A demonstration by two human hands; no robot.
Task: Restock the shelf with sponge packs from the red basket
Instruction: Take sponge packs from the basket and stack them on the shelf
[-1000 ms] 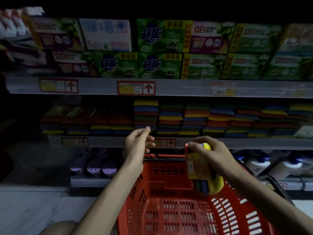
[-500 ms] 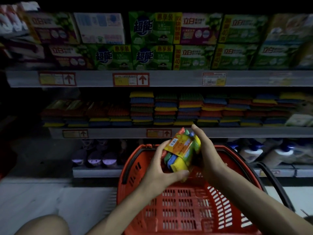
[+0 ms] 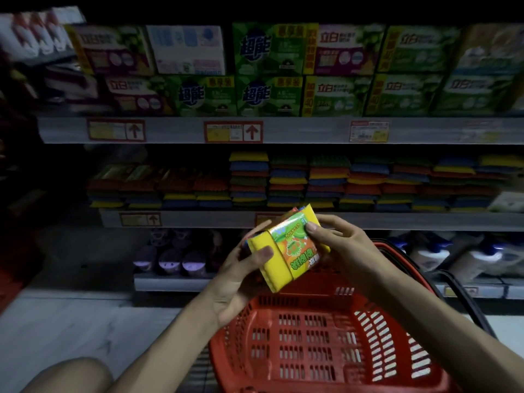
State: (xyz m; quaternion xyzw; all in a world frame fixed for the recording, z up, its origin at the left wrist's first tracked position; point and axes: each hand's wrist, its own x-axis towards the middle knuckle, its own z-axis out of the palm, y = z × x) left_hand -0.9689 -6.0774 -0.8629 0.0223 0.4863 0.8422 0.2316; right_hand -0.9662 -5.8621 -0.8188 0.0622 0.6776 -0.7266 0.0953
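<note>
Hands are sharing one sponge pack (image 3: 286, 248) above the red basket (image 3: 326, 350), just below the sponge shelf (image 3: 397, 221): the left hand (image 3: 238, 282) is cupping its yellow end, the right hand (image 3: 340, 248) is pinching the wrapper, probably to square it for stacking. Yellow sponge is showing beside an orange-green label.

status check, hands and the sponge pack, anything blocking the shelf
Left hand and right hand both gripping the sponge pack. Pack held above the red basket, short of the sponge shelf. Nothing in the way.
</note>
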